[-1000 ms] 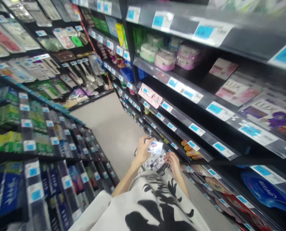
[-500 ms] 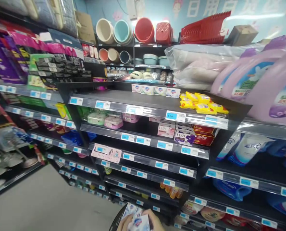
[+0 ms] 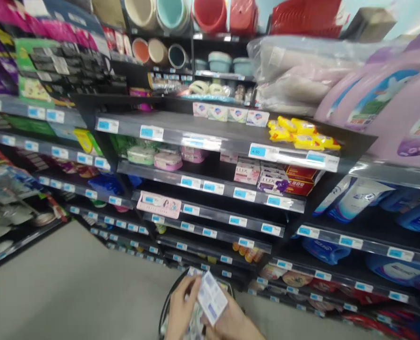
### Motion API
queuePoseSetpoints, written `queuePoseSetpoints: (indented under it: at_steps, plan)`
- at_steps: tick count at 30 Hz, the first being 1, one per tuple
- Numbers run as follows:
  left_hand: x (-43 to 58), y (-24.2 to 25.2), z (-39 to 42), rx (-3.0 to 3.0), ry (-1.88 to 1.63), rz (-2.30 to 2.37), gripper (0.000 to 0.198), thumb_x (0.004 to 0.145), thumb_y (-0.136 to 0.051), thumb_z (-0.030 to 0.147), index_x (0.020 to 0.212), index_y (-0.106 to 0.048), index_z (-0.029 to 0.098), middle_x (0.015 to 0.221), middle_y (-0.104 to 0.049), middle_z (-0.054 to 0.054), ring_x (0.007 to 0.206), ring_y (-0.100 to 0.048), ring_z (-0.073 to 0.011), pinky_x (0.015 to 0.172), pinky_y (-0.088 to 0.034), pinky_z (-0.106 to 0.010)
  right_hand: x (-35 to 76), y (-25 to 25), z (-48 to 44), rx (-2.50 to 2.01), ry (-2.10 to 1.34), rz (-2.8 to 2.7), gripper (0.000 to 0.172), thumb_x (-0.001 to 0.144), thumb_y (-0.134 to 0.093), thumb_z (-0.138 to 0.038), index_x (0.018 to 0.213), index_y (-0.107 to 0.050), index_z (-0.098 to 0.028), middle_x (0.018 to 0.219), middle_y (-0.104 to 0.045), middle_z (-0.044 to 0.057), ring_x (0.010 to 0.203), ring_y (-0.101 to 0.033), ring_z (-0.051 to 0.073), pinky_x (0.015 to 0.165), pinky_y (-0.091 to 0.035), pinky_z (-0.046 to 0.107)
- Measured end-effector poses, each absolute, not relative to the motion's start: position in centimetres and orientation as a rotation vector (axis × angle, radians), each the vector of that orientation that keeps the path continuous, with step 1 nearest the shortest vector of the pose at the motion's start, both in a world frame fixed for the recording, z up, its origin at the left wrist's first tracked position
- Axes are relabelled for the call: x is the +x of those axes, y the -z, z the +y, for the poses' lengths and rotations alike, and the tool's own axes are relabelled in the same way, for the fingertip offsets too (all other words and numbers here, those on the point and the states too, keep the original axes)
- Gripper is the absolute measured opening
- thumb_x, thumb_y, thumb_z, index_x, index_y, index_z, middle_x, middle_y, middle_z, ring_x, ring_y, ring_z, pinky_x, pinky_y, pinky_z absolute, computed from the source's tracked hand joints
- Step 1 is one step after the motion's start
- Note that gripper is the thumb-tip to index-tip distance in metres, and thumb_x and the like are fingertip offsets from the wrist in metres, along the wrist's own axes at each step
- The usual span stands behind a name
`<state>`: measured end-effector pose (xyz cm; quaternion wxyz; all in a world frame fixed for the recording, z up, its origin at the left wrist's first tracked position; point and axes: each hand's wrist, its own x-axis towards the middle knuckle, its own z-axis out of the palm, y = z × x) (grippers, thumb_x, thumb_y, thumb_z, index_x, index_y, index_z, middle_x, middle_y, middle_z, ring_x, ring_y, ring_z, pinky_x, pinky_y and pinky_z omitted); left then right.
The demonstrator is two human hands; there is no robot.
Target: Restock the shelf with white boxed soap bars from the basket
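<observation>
Resting tilted between both hands, the white box (image 3: 212,298) is gripped low in view. The left hand (image 3: 179,314) curls on its left edge and the right hand (image 3: 234,323) cradles its underside, just above a basket (image 3: 164,304).

A small white soap box (image 3: 212,297) with blue print, tilted, held low above a dark basket (image 3: 167,302).
</observation>
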<state>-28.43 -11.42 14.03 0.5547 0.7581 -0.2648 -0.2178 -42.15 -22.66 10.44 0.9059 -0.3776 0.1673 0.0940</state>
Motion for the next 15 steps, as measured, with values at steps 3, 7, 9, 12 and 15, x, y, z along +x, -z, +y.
queuePoseSetpoints:
  at_steps: [3, 7, 9, 12, 15]
  plan:
    - [-28.3, -15.4, -12.3, 1.815, 0.533, -0.592, 0.055, 0.093, -0.05, 0.066, 0.078, -0.07, 0.017, 0.075, -0.066, -0.005, 0.073, -0.059, -0.0209, 0.069, -0.047, -0.029, -42.9, -12.2, -22.0, -0.476, -0.414, 0.256, 0.086, 0.075, -0.027, -0.099, 0.086, -0.066, -0.024, 0.047, -0.056, 0.0, 0.046, -0.052, 0.021, 0.057, -0.043, 0.033]
    - [-28.2, -16.1, -12.9, 1.791, 0.597, -0.575, 0.056, 0.096, -0.047, 0.062, 0.084, -0.072, 0.013, 0.072, -0.062, -0.003, 0.069, -0.052, -0.0161, 0.065, -0.039, -0.026, -43.0, -12.9, -22.3, -0.362, -0.45, 0.185, 0.084, 0.082, -0.02, -0.094, 0.09, -0.063, -0.022, 0.051, -0.059, 0.002, 0.049, -0.054, 0.023, 0.054, -0.04, 0.031]
    - [-28.2, -16.1, -12.9, 1.766, 0.626, -0.565, 0.055, 0.096, -0.047, 0.059, 0.092, -0.074, 0.012, 0.077, -0.065, -0.004, 0.071, -0.054, -0.0159, 0.066, -0.04, -0.026, -43.0, -12.9, -22.4, -0.332, -0.432, 0.171, 0.08, 0.086, -0.022, -0.089, 0.093, -0.063, -0.021, 0.055, -0.061, 0.002, 0.054, -0.055, 0.023, 0.055, -0.041, 0.031]
    - [-28.4, -15.9, -12.6, 1.725, 0.664, -0.528, 0.057, 0.097, -0.048, 0.06, 0.1, -0.075, 0.01, 0.079, -0.066, -0.005, 0.07, -0.054, -0.0158, 0.064, -0.04, -0.025, -43.2, -12.8, -22.3, -0.32, -0.419, 0.165, 0.077, 0.089, -0.024, -0.087, 0.094, -0.063, -0.021, 0.056, -0.06, 0.002, 0.057, -0.056, 0.024, 0.056, -0.042, 0.032]
    - [-28.5, -15.1, -12.3, 1.664, 0.704, -0.488, 0.059, 0.096, -0.051, 0.061, 0.108, -0.075, 0.008, 0.08, -0.066, -0.006, 0.067, -0.054, -0.0152, 0.061, -0.041, -0.025, -42.9, -12.7, -22.1, -0.34, -0.41, 0.259, 0.078, 0.087, -0.03, -0.089, 0.097, -0.063, -0.019, 0.061, -0.061, 0.003, 0.059, -0.057, 0.023, 0.056, -0.042, 0.031]
